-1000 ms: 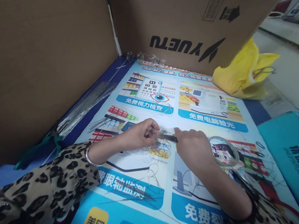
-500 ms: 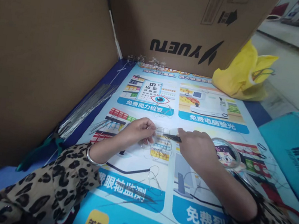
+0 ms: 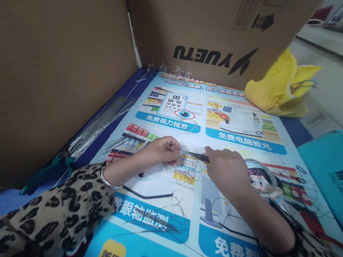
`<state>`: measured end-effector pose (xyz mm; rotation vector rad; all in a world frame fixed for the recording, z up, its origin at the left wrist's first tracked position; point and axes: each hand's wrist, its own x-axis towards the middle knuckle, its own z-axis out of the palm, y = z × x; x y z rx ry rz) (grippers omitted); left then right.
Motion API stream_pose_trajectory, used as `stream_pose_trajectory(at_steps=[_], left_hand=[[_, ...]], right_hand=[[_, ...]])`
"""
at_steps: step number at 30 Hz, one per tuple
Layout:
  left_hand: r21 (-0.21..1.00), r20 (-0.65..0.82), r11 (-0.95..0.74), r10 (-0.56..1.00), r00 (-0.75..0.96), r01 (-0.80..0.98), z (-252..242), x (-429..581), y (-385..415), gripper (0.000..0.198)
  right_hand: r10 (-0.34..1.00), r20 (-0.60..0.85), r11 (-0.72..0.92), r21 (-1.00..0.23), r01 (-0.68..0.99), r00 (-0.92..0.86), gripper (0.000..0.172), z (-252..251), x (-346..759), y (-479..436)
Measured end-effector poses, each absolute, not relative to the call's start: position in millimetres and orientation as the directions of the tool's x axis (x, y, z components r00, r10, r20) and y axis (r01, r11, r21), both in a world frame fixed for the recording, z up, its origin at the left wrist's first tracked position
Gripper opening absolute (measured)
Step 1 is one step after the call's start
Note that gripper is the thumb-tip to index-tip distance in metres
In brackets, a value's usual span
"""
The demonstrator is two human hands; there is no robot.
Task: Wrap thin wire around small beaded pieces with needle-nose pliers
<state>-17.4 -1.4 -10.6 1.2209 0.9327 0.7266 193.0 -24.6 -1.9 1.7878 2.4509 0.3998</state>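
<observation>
My left hand (image 3: 160,150) pinches a small bent piece of thin wire (image 3: 184,151) over a printed poster (image 3: 224,245) that covers the work surface. My right hand (image 3: 228,169) is closed round a dark slim tool (image 3: 200,156) whose tip points left at that wire. Both hands almost meet at the middle of the poster. More looped wire pieces (image 3: 183,174) lie just below the hands. Both sleeves have a leopard print, and a silver bangle (image 3: 105,179) sits on my left wrist.
A bundle of straight wires (image 3: 100,124) lies at the left beside a tall cardboard wall (image 3: 45,60). A cardboard box (image 3: 213,26) stands behind, with a yellow bag (image 3: 278,87) to its right. A clear round lid (image 3: 261,177) and a teal bag (image 3: 339,181) sit right. Green-handled pliers (image 3: 51,168) lie at the left.
Both hands stay nearly in place; the tool tip and the wire piece shift slightly as they are worked together. The view has drifted a little.
</observation>
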Motion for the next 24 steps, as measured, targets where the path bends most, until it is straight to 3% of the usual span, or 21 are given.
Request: stream_pose_trajectory(at_steps=[7, 18, 24], left_hand=[[0.980, -0.177, 0.199, 0.907, 0.382, -0.017, -14.5, -15.4, -1.0, 0.026], [0.989, -0.125, 0.144, 0.922, 0.365, -0.025, -12.1, -14.1, -2.8, 0.024], [0.983, -0.157, 0.180, 0.913, 0.378, -0.028, -13.6, -14.7, -2.8, 0.023]], right_hand=[[0.955, 0.053, 0.274, 0.232, 0.933, -0.293, 0.026, -2.6, 193.0, -23.8], [0.918, 0.186, 0.299, 0.261, 0.918, -0.351, 0.031, -8.4, 197.5, -22.1], [0.930, 0.151, 0.298, 0.223, 0.928, -0.335, 0.029, -7.9, 196.5, -22.4]])
